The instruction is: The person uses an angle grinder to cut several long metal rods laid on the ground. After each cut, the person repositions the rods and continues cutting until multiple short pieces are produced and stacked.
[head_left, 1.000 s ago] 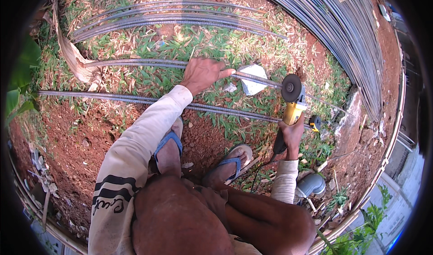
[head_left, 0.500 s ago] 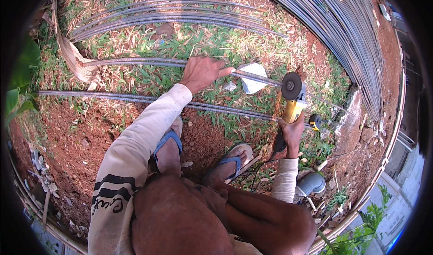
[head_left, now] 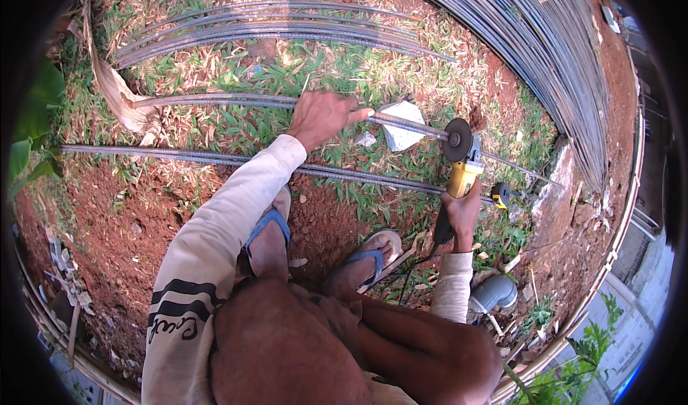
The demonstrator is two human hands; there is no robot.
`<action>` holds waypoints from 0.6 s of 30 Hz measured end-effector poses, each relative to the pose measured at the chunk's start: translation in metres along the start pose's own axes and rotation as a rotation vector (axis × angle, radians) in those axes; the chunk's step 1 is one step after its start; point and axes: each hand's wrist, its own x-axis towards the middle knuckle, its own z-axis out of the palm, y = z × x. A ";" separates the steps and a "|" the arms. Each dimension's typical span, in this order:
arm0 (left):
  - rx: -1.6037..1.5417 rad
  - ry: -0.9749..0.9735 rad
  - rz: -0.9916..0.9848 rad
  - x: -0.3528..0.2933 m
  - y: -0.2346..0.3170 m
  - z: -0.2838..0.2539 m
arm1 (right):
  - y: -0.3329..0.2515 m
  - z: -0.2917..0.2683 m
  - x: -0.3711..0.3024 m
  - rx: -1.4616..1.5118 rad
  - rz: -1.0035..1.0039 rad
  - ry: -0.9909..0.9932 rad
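Note:
My left hand point(head_left: 324, 118) is closed around a pair of ribbed steel bars point(head_left: 208, 100), its thumb stretched along them to the right. A white stone block point(head_left: 403, 138) lies under the bars just right of that hand. My right hand point(head_left: 462, 208) grips a yellow and black angle grinder point(head_left: 466, 178) by its body. The grinder's dark round disc point(head_left: 456, 140) stands at the bars, right of the block; whether it is spinning I cannot tell. Beyond the disc, a bar carries on to the right. A yellow and black tape measure point(head_left: 500, 195) lies beside my right hand.
More bars point(head_left: 236, 157) run between my feet and the held pair. Several cut lengths point(head_left: 272, 30) lie farther off on the grass. A large bundle of rods point(head_left: 530, 47) curves along the far right. A grey pipe elbow point(head_left: 494, 292) and the grinder's cord point(head_left: 407, 280) are near my right forearm.
The grinder has shifted slightly to the left along the bars, with its disc tilted a little differently. A faint orange streak below the disc is gone. My left hand stays in place.

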 end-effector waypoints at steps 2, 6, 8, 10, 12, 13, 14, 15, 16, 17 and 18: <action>0.006 0.005 -0.009 0.001 -0.001 0.000 | 0.002 0.002 -0.005 0.014 0.044 -0.006; -0.007 0.002 -0.007 0.004 0.000 -0.003 | 0.009 0.003 -0.019 0.161 0.081 -0.010; -0.038 -0.050 -0.040 0.005 0.002 -0.008 | 0.013 0.002 -0.023 0.258 0.054 0.013; -0.057 -0.123 -0.084 0.008 0.003 -0.014 | 0.018 -0.002 -0.029 0.356 0.110 0.007; -0.120 -0.204 -0.130 0.013 0.002 -0.022 | 0.022 -0.006 -0.035 0.400 0.129 0.016; -0.146 -0.242 -0.145 0.016 0.002 -0.026 | 0.023 -0.008 -0.039 0.426 0.118 0.029; -0.173 -0.291 -0.150 0.020 0.001 -0.030 | 0.024 -0.011 -0.043 0.462 0.117 0.041; -0.164 -0.312 -0.146 0.023 0.000 -0.035 | 0.024 -0.012 -0.047 0.499 0.114 0.054; -0.154 -0.320 -0.132 0.024 0.001 -0.039 | 0.024 -0.014 -0.051 0.505 0.144 0.071; -0.137 -0.340 -0.119 0.026 0.001 -0.044 | 0.025 -0.014 -0.056 0.554 0.136 0.084; -0.154 -0.300 -0.123 0.029 0.002 -0.049 | 0.026 -0.016 -0.061 0.594 0.145 0.104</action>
